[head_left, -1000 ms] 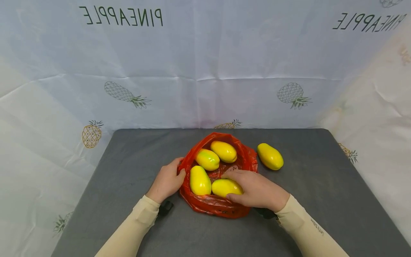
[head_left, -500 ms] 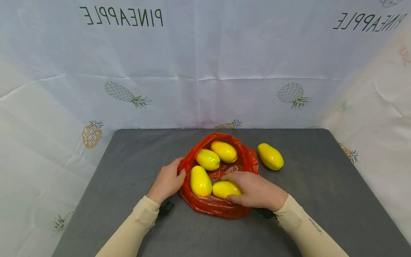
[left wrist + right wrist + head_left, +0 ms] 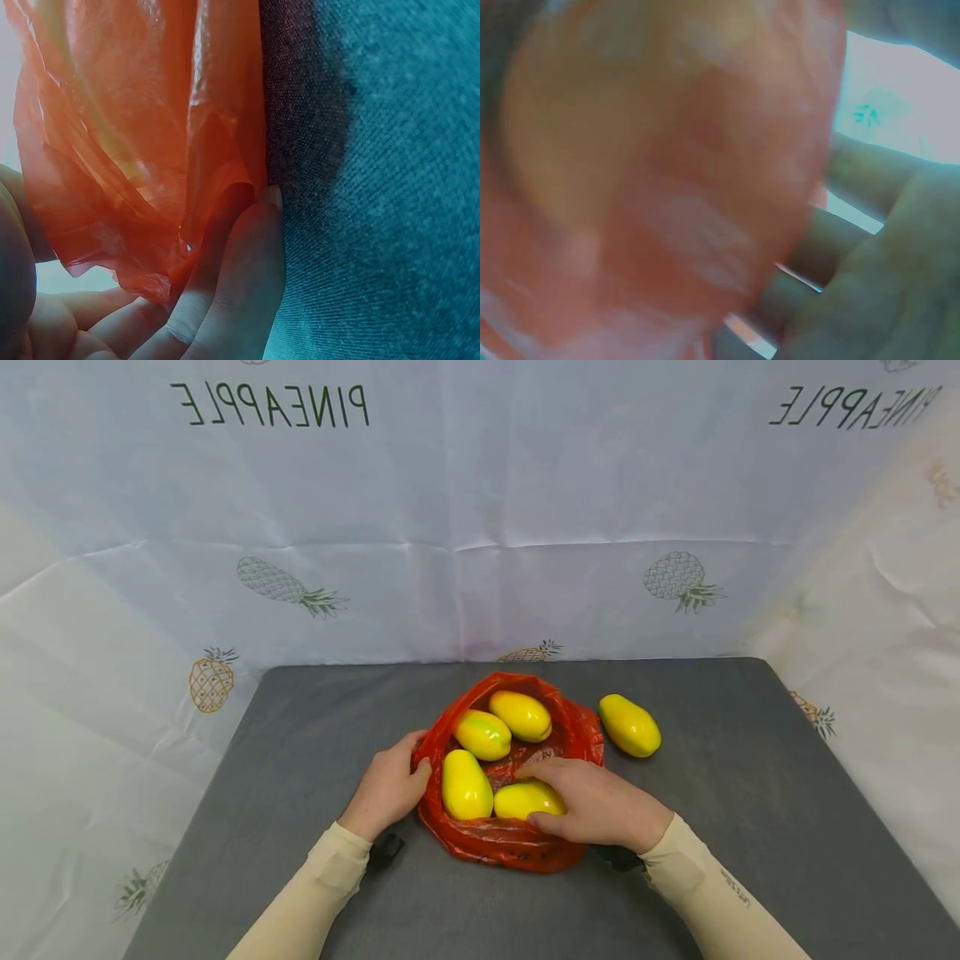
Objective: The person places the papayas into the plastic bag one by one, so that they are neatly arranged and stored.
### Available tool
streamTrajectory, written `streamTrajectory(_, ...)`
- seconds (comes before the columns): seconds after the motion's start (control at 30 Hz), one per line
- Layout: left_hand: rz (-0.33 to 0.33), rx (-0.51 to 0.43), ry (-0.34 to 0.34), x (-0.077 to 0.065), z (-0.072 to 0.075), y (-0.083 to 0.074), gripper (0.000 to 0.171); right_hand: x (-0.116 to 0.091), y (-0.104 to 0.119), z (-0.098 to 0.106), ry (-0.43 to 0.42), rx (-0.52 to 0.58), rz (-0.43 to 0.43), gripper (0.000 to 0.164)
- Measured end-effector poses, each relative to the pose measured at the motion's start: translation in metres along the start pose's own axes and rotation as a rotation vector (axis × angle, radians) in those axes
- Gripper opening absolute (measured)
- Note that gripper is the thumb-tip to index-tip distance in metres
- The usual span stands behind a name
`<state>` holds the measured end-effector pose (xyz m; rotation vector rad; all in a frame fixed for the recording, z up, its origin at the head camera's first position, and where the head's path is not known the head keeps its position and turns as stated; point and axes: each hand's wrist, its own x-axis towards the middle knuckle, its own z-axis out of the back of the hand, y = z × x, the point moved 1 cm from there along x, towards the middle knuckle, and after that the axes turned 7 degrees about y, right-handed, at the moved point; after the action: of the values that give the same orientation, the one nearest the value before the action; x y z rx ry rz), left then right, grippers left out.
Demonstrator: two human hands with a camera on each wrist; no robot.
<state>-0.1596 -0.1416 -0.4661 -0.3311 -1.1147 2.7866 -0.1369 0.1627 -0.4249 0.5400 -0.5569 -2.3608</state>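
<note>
In the head view a red plastic bag (image 3: 510, 847) lies on the table with its mouth spread wide. Its left rim is held by my left hand (image 3: 384, 787), thumb inside and fingers outside. The left wrist view shows the fingers against the thin red film (image 3: 135, 150). From the right, my right hand (image 3: 603, 797) reaches over the rim and grips a yellow mango (image 3: 523, 799) between thumb and fingers. Several mangoes lie in the bag: one at the left (image 3: 467, 785), a greenish one (image 3: 482, 735) and one at the back (image 3: 521, 716). The right wrist view is blurred, mostly red film.
Another yellow mango (image 3: 630, 725) rests on the dark grey table (image 3: 720, 860), right of the bag. Behind the table hangs a pale cloth (image 3: 480, 493) printed with pineapples. The table's back edge runs a little way behind the bag.
The head view has tilted slightly. Both hands stay at the bag, and the mangoes keep their places in it.
</note>
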Motion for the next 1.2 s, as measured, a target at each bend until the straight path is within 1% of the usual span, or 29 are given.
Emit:
streamTrajectory(0.07, 0.000, 0.004, -0.003, -0.001, 0.000, 0.000, 0.052, -0.002, 0.001, 0.005, -0.034, 0.014, 0.011, 0.053)
streamTrajectory(0.13, 0.006, 0.003, -0.004, -0.002, -0.001, 0.000, 0.052, -0.006, 0.002, 0.010, -0.085, 0.023, 0.017, 0.051)
streamTrajectory(0.23, 0.018, -0.006, 0.000, -0.003, -0.001, 0.000, 0.053, -0.013, 0.001, 0.021, -0.197, 0.027, 0.015, 0.050)
streamTrajectory(0.33, 0.014, -0.005, -0.003, -0.003, -0.001, -0.001, 0.053, -0.020, -0.005, 0.033, -0.322, 0.038, -0.003, 0.051)
streamTrajectory(0.47, 0.004, -0.002, -0.012, -0.004, 0.000, 0.000, 0.053, -0.026, -0.022, 0.046, -0.461, 0.070, -0.066, 0.050)
streamTrajectory(0.6, 0.005, -0.004, -0.010, -0.005, -0.001, 0.001, 0.053, -0.032, -0.041, 0.053, -0.538, 0.089, -0.168, 0.050)
streamTrajectory(0.73, 0.007, -0.008, -0.007, -0.003, -0.001, 0.001, 0.053, -0.037, -0.059, 0.055, -0.576, 0.086, -0.258, 0.055)
streamTrajectory(0.83, 0.006, -0.004, -0.011, -0.002, -0.002, 0.002, 0.053, -0.038, -0.071, 0.054, -0.575, 0.072, -0.305, 0.059)
streamTrajectory(0.97, 0.009, -0.008, -0.008, -0.002, -0.001, 0.002, 0.053, -0.037, -0.084, 0.052, -0.538, 0.055, -0.352, 0.063)
streamTrajectory(1.2, 0.017, -0.019, 0.002, -0.002, -0.001, 0.003, 0.054, -0.034, -0.102, 0.048, -0.456, 0.070, -0.431, 0.073)
